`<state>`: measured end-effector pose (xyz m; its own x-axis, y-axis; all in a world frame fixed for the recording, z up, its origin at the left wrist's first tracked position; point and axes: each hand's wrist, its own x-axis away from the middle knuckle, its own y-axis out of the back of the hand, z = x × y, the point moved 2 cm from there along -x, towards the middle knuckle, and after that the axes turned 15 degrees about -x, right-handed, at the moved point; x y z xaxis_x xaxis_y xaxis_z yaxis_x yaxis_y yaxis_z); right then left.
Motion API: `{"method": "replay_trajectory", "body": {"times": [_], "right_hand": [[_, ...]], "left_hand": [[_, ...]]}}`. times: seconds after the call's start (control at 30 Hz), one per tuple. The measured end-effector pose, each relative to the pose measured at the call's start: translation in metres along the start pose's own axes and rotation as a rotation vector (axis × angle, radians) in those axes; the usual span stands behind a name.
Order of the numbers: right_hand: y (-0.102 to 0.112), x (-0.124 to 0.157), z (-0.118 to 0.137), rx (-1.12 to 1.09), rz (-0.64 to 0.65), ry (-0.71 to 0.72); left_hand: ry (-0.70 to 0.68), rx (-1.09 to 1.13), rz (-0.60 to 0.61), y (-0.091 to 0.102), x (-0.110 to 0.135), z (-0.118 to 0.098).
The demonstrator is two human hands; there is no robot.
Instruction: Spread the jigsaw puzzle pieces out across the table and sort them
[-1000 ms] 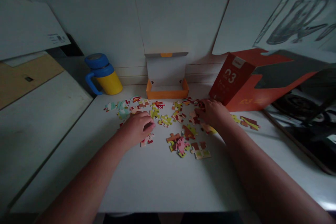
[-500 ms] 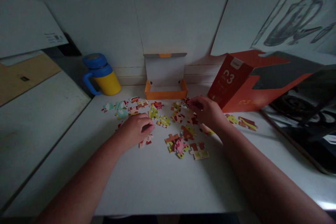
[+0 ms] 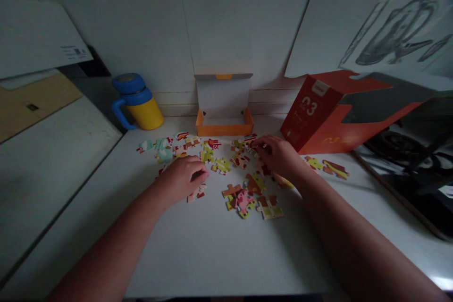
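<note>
Right hand [image 3: 278, 155] has shifted left along scatter, fingers pinched together at cluster just below orange box [image 3: 223, 127]; cannot tell if gripping anything. Left hand [image 3: 182, 179] loosely curled on bench [image 3: 212, 255], hold unclear, just above single piece [image 3: 197, 193]. Puzzle pieces [image 3: 221, 166] roughly thirty, spread mid-bench, two beside red box [image 3: 311, 113]. One mug [image 3: 138, 101], blue and yellow, back left.

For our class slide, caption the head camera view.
Left hand rests beside scattered jigsaw puzzle pieces, right hand among them, an open orange box behind.
</note>
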<state>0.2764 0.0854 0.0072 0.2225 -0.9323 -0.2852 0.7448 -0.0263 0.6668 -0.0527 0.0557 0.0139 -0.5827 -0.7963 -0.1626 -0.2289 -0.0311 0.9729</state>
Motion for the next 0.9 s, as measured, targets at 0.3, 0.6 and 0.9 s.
{"method": "replay_trajectory", "body": {"times": [0.3, 0.6, 0.9], "right_hand": [[-0.023, -0.013, 0.005, 0.073, 0.013, 0.006], [-0.023, -0.013, 0.005, 0.056, 0.023, 0.074], [-0.013, -0.010, -0.001, 0.167, 0.012, 0.045]], "left_hand": [[0.027, 0.000, 0.025, 0.002, -0.001, -0.001], [0.022, 0.019, 0.023, 0.000, 0.000, 0.000], [0.032, 0.004, 0.015, 0.000, -0.001, 0.001]]}}
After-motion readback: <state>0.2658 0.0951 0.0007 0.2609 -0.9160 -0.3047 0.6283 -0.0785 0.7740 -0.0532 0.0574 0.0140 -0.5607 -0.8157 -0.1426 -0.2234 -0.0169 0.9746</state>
